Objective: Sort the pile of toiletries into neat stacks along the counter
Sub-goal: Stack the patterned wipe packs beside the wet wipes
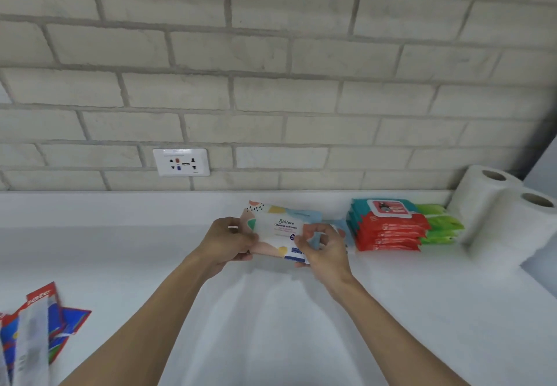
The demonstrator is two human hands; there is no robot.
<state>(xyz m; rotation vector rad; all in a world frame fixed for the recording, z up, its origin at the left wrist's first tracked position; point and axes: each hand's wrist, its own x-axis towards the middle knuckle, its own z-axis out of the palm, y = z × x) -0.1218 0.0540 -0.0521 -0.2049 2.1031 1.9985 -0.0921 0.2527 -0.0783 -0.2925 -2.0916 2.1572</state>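
Note:
Both my hands hold a pastel patterned pack of wet wipes (278,229) just above the white counter (271,310), near the back wall. My left hand (230,239) grips its left end. My right hand (321,245) pinches its right front corner. Part of another pastel pack (337,225) shows behind my right hand. To the right stands a stack of red and teal wipe packs (388,229), with a stack of green packs (440,224) right behind it.
Two white paper rolls (497,210) stand at the far right by the wall. Red, blue and white toothpaste boxes (36,328) lie in a pile at the lower left. A wall socket (180,162) sits in the brick wall above the counter.

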